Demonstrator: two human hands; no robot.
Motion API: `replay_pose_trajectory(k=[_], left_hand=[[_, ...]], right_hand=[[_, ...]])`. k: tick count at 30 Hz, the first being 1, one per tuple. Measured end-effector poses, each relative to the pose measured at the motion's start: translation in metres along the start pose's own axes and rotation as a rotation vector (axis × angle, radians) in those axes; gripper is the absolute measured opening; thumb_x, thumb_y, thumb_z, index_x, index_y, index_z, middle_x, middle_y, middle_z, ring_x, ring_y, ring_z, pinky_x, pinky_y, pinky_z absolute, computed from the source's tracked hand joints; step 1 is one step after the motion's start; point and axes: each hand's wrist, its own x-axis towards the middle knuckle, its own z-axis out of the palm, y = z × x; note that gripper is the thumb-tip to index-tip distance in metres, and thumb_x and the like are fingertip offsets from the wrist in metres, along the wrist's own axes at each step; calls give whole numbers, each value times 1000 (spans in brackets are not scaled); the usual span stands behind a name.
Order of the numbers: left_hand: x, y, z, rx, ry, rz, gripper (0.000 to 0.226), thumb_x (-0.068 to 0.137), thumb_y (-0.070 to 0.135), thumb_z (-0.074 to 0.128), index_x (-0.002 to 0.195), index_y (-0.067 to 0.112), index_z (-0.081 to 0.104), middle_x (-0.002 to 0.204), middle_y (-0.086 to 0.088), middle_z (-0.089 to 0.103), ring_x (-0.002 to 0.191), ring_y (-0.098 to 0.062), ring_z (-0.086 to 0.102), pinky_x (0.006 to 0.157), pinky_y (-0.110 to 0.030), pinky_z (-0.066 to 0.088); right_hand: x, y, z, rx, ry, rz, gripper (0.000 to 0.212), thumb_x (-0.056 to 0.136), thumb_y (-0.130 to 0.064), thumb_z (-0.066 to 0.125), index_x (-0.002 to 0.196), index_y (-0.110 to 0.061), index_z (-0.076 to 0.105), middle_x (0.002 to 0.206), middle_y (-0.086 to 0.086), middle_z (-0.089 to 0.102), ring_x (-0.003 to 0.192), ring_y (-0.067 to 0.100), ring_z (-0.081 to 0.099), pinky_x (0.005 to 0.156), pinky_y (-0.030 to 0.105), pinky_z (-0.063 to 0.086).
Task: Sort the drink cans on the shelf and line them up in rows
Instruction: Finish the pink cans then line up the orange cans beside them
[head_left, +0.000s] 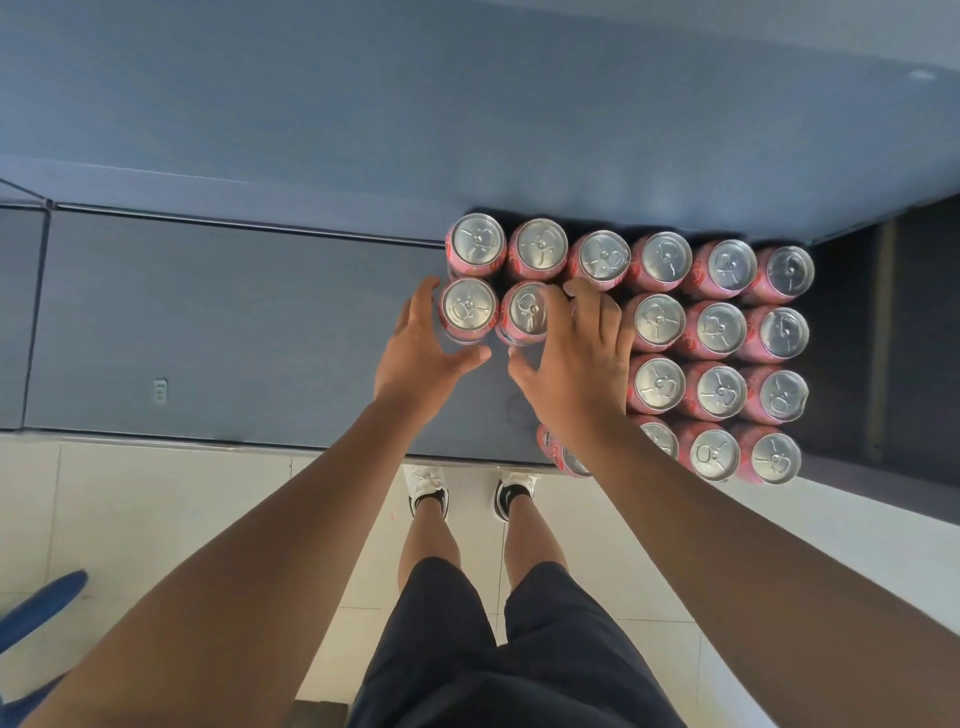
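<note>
Pink drink cans with silver tops stand in rows on the right part of a blue-grey shelf (234, 322). The back row (602, 255) runs along the wall. My left hand (421, 353) cups the leftmost can of the second row (467, 310), fingers on its left side and thumb in front. My right hand (576, 358) lies over the neighbouring can (525, 312), fingertips on its top and thumb in front, and hides the can beside it. A further can (563, 451) at the shelf's front edge is partly hidden under my right forearm.
The shelf's left half is bare surface, with a seam at the far left. A dark gap (852, 338) lies right of the cans. Below the front edge are white floor tiles, my legs and shoes (426, 491), and a blue chair part (36, 603).
</note>
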Motion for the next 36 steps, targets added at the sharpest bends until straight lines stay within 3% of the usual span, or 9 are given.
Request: replay_pose_trajectory(k=[6,10,15,24,28,34,36], left_hand=[[-42,9,-16,349,-16,45,74,87,41,68,147,28,26,153,9,29,131,-26,43,90,-47,47],[-76,16,-25,686,-46,118,60,94,39,58,144,23,29,156,4,23,134,-28,37,101,-48,42],[-107,29,-31,844,35,170,55,96,45,51,142,22,30,155,1,26,135,-32,37,106,-49,41],[-154,59,-50,830,229,45,54,98,48,43,144,26,27,155,2,25,140,-32,29,111,-49,34],[-171,64,-65,808,330,-38,55,97,50,44,144,26,28,153,3,29,139,-32,31,111,-49,35],[-195,54,-95,756,454,-125,56,96,48,47,143,24,32,149,2,34,139,-35,30,110,-49,34],[-204,47,-107,729,495,-141,55,96,48,47,142,24,32,149,2,34,140,-35,30,110,-48,35]], right_hand=[[-21,-4,-29,28,-46,-33,49,76,-28,71,120,-9,59,126,13,57,110,37,53,91,48,46],[-30,-6,-53,9,-135,-55,46,77,-26,70,120,-10,61,131,12,58,115,37,55,90,46,48],[-38,-8,-82,-31,-214,-111,47,79,-26,67,124,-15,60,132,8,59,114,37,56,86,46,49],[-39,-27,-126,-25,-288,-285,50,82,-30,63,130,-19,57,136,6,57,125,37,50,94,52,44],[-35,-42,-138,24,-329,-393,54,94,-38,50,144,-21,38,151,4,38,136,34,34,105,53,32],[-42,-83,-153,33,-311,-434,51,88,-41,61,132,-17,53,138,8,54,124,38,51,96,52,41],[-44,-100,-158,29,-303,-470,51,91,-41,57,135,-17,50,143,8,49,128,39,47,100,53,38]])
